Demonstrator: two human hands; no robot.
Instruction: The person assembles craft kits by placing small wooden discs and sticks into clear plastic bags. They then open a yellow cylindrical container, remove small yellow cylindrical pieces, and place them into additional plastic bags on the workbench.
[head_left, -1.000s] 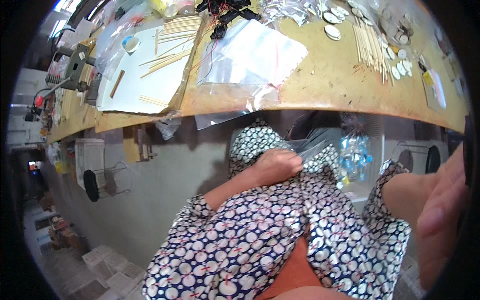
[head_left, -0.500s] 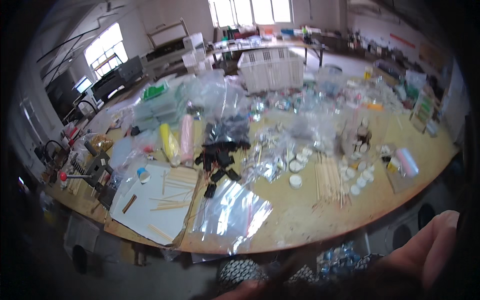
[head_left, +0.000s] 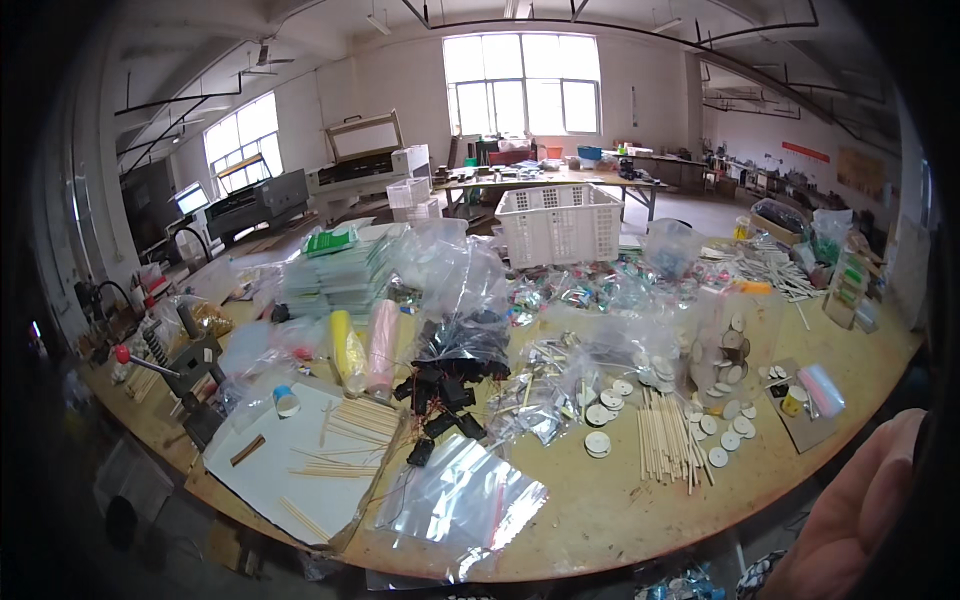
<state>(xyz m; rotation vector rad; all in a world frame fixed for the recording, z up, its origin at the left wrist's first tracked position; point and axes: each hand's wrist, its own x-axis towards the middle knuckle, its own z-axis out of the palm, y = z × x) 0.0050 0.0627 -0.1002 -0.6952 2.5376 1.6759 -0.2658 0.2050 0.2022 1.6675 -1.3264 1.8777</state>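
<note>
My right hand (head_left: 860, 515) is raised at the lower right rim, beyond the table's edge. Its fingertips run into the dark border, so whether they hold anything is hidden. My left hand is out of sight. Nearest my right hand on the table lie a brown board (head_left: 806, 432) and a pink and blue plastic roll (head_left: 822, 391). Left of these are white round discs (head_left: 718, 457) and a bundle of thin wooden sticks (head_left: 664, 436). Clear plastic bags (head_left: 455, 505) lie flat at the front edge, below black battery-box-like parts with wires (head_left: 440, 390).
A shallow white tray (head_left: 265, 490) with wooden sticks stands front left, beside a lever press (head_left: 190, 385) with a red knob. Yellow and pink rolls (head_left: 381, 345) lie behind it. A white plastic crate (head_left: 560, 228) stands at the back, near stacked plastic packs (head_left: 335, 275).
The view has tilted up, so the table sits lower and more of the room shows. My right hand remains at the right rim. A skin-coloured patch at the lower edge has gone.
</note>
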